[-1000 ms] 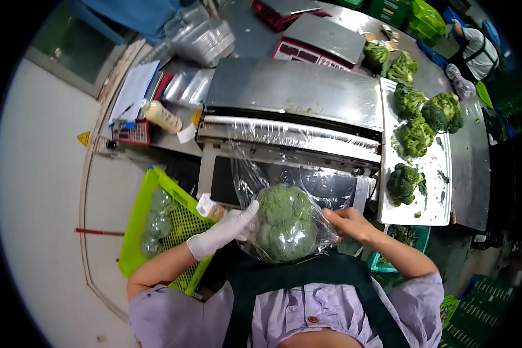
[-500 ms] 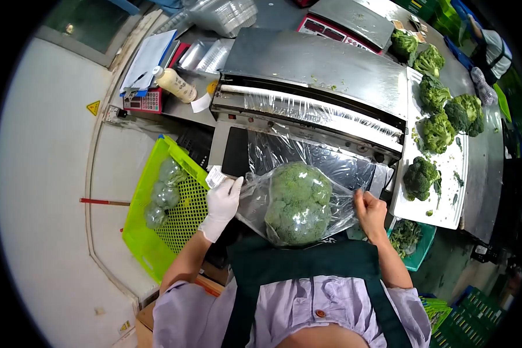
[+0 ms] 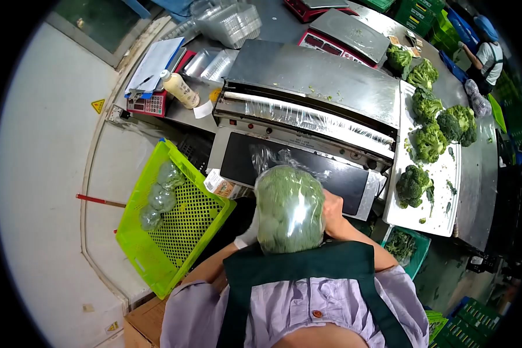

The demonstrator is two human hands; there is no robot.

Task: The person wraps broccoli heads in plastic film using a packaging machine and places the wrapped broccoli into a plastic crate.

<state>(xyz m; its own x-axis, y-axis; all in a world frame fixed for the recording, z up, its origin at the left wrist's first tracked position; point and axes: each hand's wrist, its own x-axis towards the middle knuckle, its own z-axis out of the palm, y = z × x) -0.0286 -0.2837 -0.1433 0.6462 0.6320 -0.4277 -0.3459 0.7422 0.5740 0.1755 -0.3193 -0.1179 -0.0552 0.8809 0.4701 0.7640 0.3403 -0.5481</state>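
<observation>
Broccoli head, big and rounded, held up just before the person's dark green apron, near side of the wrapping machine's black plate. Clear film lies tight over it, green streaking through, one hard white glare down the middle; loose film bunches, crumpled, at the far end. Right hand, bare, has hold of the right side, fingers bent, their tips out of my sight behind the head. Left hand, white-gloved, is at the left side, mostly covered by the broccoli; cannot tell how far its fingers are open. Underside hidden too, and whether broccoli touches apron I can't make out. Second person, far right, small and dim. Small print on the machine's front panel, too fine to read with certainty. White label on a box by the plate, likewise illegible; bottle bears dark characters, blurred. Yellow warning triangle on the wall.
</observation>
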